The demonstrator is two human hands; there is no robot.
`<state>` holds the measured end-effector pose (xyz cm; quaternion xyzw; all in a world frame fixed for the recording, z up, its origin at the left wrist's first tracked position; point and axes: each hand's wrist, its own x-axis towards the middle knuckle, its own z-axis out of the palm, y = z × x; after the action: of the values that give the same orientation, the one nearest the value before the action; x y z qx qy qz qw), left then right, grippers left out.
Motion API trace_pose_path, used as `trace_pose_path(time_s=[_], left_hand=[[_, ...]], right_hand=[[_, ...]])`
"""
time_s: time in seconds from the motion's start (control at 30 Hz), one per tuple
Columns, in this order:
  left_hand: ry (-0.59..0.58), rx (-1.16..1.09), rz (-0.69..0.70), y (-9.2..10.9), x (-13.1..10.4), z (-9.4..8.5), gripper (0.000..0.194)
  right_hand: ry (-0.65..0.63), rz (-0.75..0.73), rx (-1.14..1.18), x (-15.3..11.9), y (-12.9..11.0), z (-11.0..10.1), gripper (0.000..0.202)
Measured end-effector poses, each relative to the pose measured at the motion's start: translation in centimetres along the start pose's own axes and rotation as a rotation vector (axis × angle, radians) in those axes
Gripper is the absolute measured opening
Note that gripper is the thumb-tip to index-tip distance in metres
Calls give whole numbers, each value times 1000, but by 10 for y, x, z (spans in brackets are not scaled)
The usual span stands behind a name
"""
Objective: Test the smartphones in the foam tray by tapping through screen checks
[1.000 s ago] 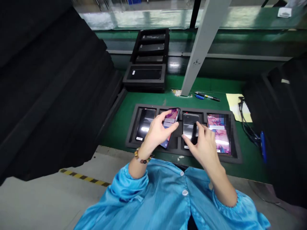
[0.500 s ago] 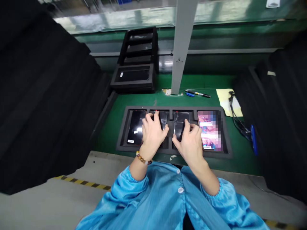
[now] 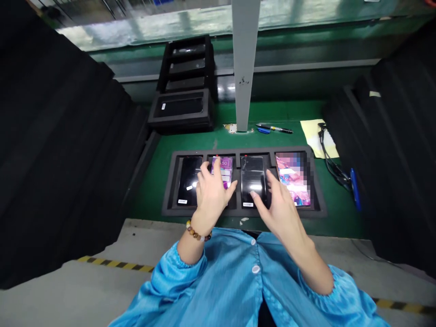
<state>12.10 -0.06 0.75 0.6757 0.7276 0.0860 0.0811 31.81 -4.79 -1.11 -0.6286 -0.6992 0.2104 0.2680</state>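
A black foam tray (image 3: 165,200) holds several smartphones in a row of slots. Over the second phone from the left (image 3: 226,175), whose purple screen is lit, my left hand (image 3: 211,188) has its fingers spread; they partly cover it, and I cannot tell if they touch. My right hand (image 3: 281,202) is open too, thumb near the lower part of a dark-screened phone (image 3: 252,175) with a white label. At the tray's left end lies another dark phone (image 3: 187,177). The rightmost phone (image 3: 291,177) shows a bright, partly pixelated screen.
Stacked black trays (image 3: 184,120) with phones stand at the back left. A grey post (image 3: 242,86) rises behind the tray, beside a pen (image 3: 275,129). To the right lie yellow paper (image 3: 309,131) and a black cable (image 3: 332,165). Black curtains (image 3: 68,150) hang at both sides.
The second phone's screen has gone from dark to lit purple. My right hand has moved off the third phone toward its right edge, uncovering its label. The camera view has shifted slightly.
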Motion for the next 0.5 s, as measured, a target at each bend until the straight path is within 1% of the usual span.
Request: trace_pose_path(time_s=[0.1, 0.17, 0.27, 0.37, 0.5], left_hand=[[-39, 18, 22, -1, -3, -2, 81], [-49, -30, 18, -5, -1, -2, 80], [-48, -148, 14, -11, 4, -3, 82], [-49, -224, 27, -14, 6, -8, 82], [-83, -180, 11, -7, -2, -21, 80]], right_hand=[[-12, 18, -14, -1, 2, -3, 78], [-33, 33, 51, 0, 0, -2, 74], [-50, 127, 298, 7, -4, 0, 68], [-96, 221, 544, 19, -1, -1, 67], [-125, 288, 647, 31, 15, -6, 71]])
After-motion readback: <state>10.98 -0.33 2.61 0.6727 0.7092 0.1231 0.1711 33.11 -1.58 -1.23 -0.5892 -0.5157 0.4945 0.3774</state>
